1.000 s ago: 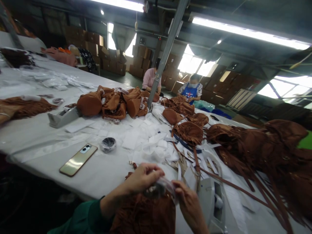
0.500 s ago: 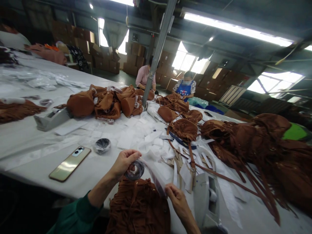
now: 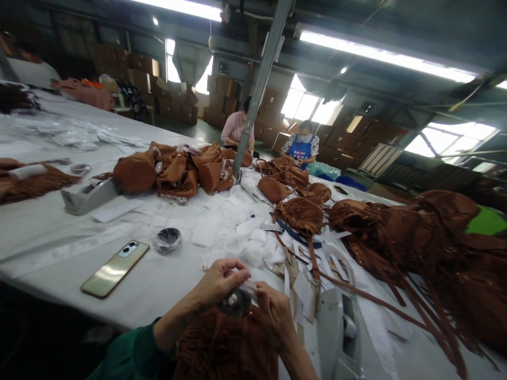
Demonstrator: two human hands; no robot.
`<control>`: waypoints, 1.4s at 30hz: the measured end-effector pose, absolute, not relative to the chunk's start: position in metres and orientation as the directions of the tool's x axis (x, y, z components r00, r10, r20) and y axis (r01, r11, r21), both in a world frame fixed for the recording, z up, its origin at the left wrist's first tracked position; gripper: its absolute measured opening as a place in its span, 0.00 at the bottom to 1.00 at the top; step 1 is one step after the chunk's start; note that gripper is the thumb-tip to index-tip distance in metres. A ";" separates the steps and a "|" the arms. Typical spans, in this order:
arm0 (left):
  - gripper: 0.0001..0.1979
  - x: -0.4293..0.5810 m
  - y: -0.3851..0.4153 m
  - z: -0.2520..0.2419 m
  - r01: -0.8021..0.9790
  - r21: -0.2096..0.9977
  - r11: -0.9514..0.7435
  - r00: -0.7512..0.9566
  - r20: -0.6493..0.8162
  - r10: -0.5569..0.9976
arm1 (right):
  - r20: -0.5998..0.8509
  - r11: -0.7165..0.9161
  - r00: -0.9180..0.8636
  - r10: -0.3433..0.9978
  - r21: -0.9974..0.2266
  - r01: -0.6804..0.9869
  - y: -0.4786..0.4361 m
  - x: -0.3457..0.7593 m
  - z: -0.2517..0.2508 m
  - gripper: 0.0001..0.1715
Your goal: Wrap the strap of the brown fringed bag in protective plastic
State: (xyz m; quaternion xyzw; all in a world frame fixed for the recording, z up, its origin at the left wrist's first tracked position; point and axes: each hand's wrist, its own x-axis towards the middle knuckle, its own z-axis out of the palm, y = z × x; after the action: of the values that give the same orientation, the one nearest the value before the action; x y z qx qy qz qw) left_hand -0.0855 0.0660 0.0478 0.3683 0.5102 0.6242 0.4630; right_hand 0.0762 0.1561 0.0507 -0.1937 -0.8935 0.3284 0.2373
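Note:
Closed fingers of my left hand (image 3: 222, 282) pinch clear plastic film (image 3: 249, 286) around a dark round coil (image 3: 236, 303). My right hand (image 3: 276, 316) grips the same film from the other side, close to my left fingertips. Just below both hands lies a brown fringed suede bag (image 3: 225, 345), partly covered by my arms. Another dark coil in clear plastic (image 3: 168, 240) rests on the white table to the left. What the held coil is made of cannot be made out.
A gold phone (image 3: 115, 268) lies at the table's left front. Tape dispensers (image 3: 89, 196) stand left and right. Paper scraps (image 3: 245, 227) cover the middle, beside brown bags (image 3: 400, 221) with trailing straps. A metal post (image 3: 259, 79) rises mid-table; two people sit beyond it.
My right hand has moved up and left to meet my left hand. The stretched plastic strip between them has shortened, and my left hand has shifted slightly right and down.

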 end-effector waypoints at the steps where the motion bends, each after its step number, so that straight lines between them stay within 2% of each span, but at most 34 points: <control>1: 0.21 -0.085 0.065 0.046 -0.236 0.969 -0.069 -0.320 -0.011 0.947 | 0.295 0.718 -0.812 0.503 -0.665 0.203 0.154 0.075 0.048 0.34; 5: 0.22 -0.083 0.061 0.037 -0.340 0.932 -0.128 -0.393 -0.017 0.919 | 0.323 0.738 -0.791 0.520 -0.635 0.226 0.155 0.079 0.036 0.33; 11: 0.23 -0.081 0.058 0.030 -0.429 0.877 -0.215 -0.488 -0.025 0.873 | 0.399 0.746 -0.756 0.519 -0.642 0.174 0.168 0.093 0.028 0.29; 15: 0.21 -0.081 0.056 0.025 -0.504 0.818 -0.276 -0.537 -0.047 0.842 | 0.392 0.734 -0.758 0.521 -0.660 0.163 0.171 0.099 0.024 0.29; 19: 0.22 -0.067 0.065 0.029 -0.624 0.681 -0.383 -0.621 -0.135 0.772 | 0.355 0.666 -0.769 0.532 -0.736 0.121 0.158 0.089 0.017 0.31; 22: 0.23 -0.050 0.076 0.040 -0.667 0.591 -0.453 -0.668 -0.206 0.715 | 0.329 0.597 -0.729 0.600 -0.791 0.134 0.143 0.078 0.015 0.33; 24: 0.24 -0.043 0.081 0.044 -0.658 0.609 -0.443 -0.671 -0.207 0.712 | 0.302 0.565 -0.685 0.663 -0.802 0.193 0.137 0.077 0.015 0.28; 26: 0.26 -0.043 0.081 0.042 -0.637 0.689 -0.346 -0.610 -0.176 0.773 | 0.289 0.590 -0.668 0.685 -0.758 0.277 0.139 0.084 0.017 0.24; 28: 0.30 -0.051 0.077 0.035 -0.540 0.817 -0.200 -0.477 -0.102 0.873 | 0.312 0.698 -0.713 0.629 -0.630 0.340 0.145 0.096 0.019 0.23; 31: 0.33 -0.068 0.066 0.025 -0.210 0.977 -0.037 -0.219 -0.011 0.976 | 0.336 0.884 -0.845 0.417 -0.365 0.291 0.155 0.111 0.021 0.22; 34: 0.25 -0.080 0.051 0.021 0.137 0.991 -0.014 0.019 0.012 1.000 | 0.353 0.966 -0.904 0.242 -0.173 0.191 0.154 0.117 0.020 0.15; 37: 0.20 -0.083 0.037 0.015 0.313 0.950 -0.024 0.142 -0.021 0.990 | 0.319 0.984 -0.931 0.179 -0.065 0.167 0.145 0.117 0.014 0.02; 40: 0.20 -0.085 0.026 0.002 0.381 0.924 0.022 0.192 -0.102 0.976 | 0.193 0.985 -0.965 0.175 -0.032 0.172 0.136 0.119 0.002 0.11; 42: 0.20 -0.086 0.019 -0.004 0.376 0.925 0.059 0.220 -0.151 0.964 | 0.112 0.983 -0.977 0.184 -0.032 0.181 0.131 0.120 -0.004 0.13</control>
State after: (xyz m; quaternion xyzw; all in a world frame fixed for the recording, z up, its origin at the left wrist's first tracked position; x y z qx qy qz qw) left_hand -0.0857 0.0192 -0.0043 0.6146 0.5451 0.3046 0.4821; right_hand 0.1200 0.1309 -0.0041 -0.0919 -0.9941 0.0109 0.0572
